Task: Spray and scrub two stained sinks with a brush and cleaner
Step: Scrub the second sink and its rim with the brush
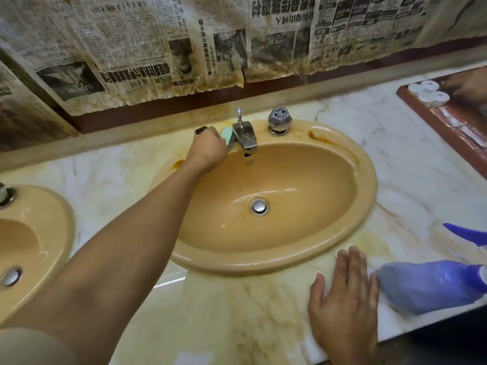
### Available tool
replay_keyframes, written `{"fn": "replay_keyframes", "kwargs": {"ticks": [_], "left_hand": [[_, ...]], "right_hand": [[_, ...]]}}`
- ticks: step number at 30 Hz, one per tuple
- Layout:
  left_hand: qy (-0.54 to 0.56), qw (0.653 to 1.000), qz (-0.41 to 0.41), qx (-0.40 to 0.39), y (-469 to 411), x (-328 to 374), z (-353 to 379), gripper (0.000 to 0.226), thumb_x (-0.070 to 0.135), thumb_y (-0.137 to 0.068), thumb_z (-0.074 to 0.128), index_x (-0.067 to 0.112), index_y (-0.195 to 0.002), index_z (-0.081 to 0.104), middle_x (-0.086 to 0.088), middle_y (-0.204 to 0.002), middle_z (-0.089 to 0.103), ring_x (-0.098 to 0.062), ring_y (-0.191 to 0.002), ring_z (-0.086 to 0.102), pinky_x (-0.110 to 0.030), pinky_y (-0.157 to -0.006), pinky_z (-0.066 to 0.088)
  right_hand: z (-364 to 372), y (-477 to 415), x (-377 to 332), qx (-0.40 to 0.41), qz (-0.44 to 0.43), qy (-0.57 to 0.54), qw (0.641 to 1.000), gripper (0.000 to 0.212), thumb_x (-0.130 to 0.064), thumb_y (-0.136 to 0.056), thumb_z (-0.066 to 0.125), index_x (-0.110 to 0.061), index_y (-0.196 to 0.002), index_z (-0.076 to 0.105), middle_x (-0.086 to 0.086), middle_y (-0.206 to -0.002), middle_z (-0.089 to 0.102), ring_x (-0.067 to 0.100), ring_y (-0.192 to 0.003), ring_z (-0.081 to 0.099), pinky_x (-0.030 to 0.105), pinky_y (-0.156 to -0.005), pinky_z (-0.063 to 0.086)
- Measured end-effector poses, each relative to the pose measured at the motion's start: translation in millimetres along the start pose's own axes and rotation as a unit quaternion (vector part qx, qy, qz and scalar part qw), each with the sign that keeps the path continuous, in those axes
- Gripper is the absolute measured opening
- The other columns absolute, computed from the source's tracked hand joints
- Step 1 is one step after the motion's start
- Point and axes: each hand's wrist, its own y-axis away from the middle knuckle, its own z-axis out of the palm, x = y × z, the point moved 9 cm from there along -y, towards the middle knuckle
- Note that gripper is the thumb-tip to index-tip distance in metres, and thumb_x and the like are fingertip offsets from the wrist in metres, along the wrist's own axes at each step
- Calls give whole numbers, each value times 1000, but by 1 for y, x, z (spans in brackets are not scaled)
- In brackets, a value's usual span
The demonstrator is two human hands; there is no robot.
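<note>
**Sink (342, 246) scrub: brush (227, 134) at work beside the tap (245, 135)**

My left hand (208, 148) is clenched round the brush's dark handle. The pale green head is pressed on the back ledge of the right-hand sink, close against the tap's left side. My right hand (345, 293) lies flat and slack on the marble counter (237, 312), grasping nothing. The purple spray bottle (432, 285) lies on its side just beside it.

I judge this to be the scrubbing step on this sink. A brown stain (319, 137) still marks the rim to the right of the knob (278, 122), so my next move is to carry the brush round the tap to it, bearing down firmly. I cannot tell whether the second sink (52, 233), at the left edge, has been done.
</note>
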Motion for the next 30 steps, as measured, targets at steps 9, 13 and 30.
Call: {"fn": "replay_keyframes", "kwargs": {"ticks": [9, 13, 30], "left_hand": [[106, 992, -35, 52, 5, 2, 17, 33, 24, -109, 43, 9, -137, 47, -17, -127, 58, -26, -91, 60, -32, -56, 48], [34, 999, 20, 31, 16, -2, 12, 29, 23, -108, 44, 11, -133, 52, -16, -135, 58, -23, -92, 59, -29, -58, 41], [-188, 974, 117, 42, 9, -1, -75, 18, 28, -105, 49, 17, -111, 62, -8, -100, 57, -26, -85, 58, -37, -64, 45]], "right_hand": [[0, 2, 0, 9, -3, 3, 1000, 64, -32, -94, 47, 5, -146, 49, 21, -159, 39, 35, -149, 36, 55, -122, 25], [0, 1, -1, 23, -9, 0, 1000, 62, -31, -94, 49, 5, -145, 50, 21, -159, 40, 36, -148, 38, 57, -120, 27], [0, 1, 0, 10, -9, -3, 1000, 64, -31, -94, 47, 5, -147, 48, 21, -160, 38, 36, -149, 37, 57, -122, 25]]}}
